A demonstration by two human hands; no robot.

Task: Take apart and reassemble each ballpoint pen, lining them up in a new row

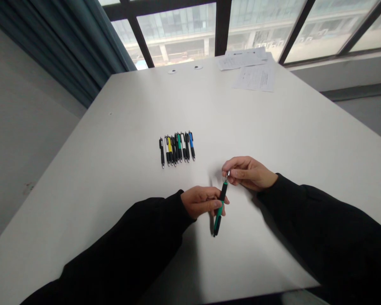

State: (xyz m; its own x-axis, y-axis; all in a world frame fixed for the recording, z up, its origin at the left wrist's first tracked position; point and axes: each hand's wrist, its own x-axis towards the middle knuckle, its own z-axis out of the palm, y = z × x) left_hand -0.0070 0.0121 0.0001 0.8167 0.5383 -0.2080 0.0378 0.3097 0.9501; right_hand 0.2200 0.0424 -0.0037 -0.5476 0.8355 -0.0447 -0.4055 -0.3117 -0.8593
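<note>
My left hand [203,201] grips a green and black pen [220,212] round its middle, with the pen tilted and its clip end toward me. Just beyond the pen's far end, my right hand [248,173] pinches a small silver tip piece [228,173] between thumb and fingers. The tip piece is at the pen's end; whether it is fully apart from the barrel is too small to tell. Ahead and to the left, a row of several pens [179,142] lies side by side on the white table [130,140], in black, white, yellow, green and blue.
Printed paper sheets [254,76] lie at the table's far edge, near the window. Two small oval fittings [172,72] sit on the far part of the tabletop. A dark blue curtain [92,42] hangs at the far left.
</note>
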